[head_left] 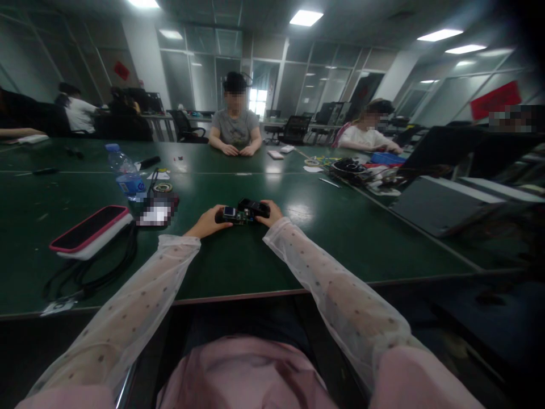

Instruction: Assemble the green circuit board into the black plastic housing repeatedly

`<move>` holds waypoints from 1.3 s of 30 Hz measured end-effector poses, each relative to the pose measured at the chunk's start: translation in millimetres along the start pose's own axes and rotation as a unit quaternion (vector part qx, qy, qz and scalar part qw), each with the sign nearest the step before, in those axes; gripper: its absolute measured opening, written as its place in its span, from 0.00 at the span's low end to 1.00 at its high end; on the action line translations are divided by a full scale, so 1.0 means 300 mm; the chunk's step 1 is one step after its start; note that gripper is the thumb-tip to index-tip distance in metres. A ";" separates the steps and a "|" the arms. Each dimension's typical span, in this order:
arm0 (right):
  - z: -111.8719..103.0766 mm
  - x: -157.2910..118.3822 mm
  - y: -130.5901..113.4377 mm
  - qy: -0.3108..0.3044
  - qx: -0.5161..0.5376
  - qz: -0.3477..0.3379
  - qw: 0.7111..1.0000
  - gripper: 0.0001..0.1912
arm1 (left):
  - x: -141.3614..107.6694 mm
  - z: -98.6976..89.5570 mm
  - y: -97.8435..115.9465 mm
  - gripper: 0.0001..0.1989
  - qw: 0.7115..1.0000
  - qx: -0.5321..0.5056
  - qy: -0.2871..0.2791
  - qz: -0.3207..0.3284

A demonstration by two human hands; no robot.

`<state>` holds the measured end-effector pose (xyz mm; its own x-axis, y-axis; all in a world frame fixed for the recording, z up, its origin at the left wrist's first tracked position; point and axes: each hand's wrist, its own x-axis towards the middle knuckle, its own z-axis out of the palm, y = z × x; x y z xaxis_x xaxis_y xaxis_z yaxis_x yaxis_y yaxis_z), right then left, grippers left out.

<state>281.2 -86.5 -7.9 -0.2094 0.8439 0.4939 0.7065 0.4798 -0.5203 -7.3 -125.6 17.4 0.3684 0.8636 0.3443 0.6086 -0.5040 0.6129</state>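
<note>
Just above the green table (221, 261), both my hands grip a small black electronic device with its casing apart. My left hand (210, 222) is closed round the left end, beside a small square screen (230, 212). Between the hands a green circuit board (243, 217) lies exposed. My right hand (271, 214) is closed on a black casing part (254, 207) at the right, tilted over the board. Whether the casing part still touches the board I cannot tell. Some fingertips are hidden behind the device.
Left of my hands are a water bottle (125, 176), a blurred-out item (156, 211), a tape roll (163, 187), a red-rimmed white case (91, 230) and black cables (102, 270). At right stand grey boxes (443, 204) and piled cables (349, 169). A person (235, 128) sits opposite.
</note>
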 end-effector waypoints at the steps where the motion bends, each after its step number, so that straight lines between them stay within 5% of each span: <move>1: 0.001 0.000 0.001 0.001 0.007 0.010 1.000 0.31 | 0.000 0.000 -0.001 0.31 1.000 0.001 0.000 0.000; 20: 0.022 0.003 -0.004 0.060 0.087 0.076 0.991 0.26 | 0.005 0.002 -0.022 0.28 1.000 0.006 -0.008 -0.007; 28: -0.018 0.027 -0.044 0.193 0.218 0.092 0.952 0.34 | 0.005 0.003 -0.016 0.27 1.000 0.009 -0.005 -0.003; 39: -0.011 -0.013 -0.129 0.017 0.210 -0.039 0.977 0.34 | 0.007 0.009 -0.019 0.31 1.000 -0.013 0.003 -0.020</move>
<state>256.8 -109.1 12.9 -0.2235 0.7956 0.5630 0.3477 0.6047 -0.7165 -8.0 -121.1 12.6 0.3407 0.8830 0.3229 0.6039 -0.4688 0.6446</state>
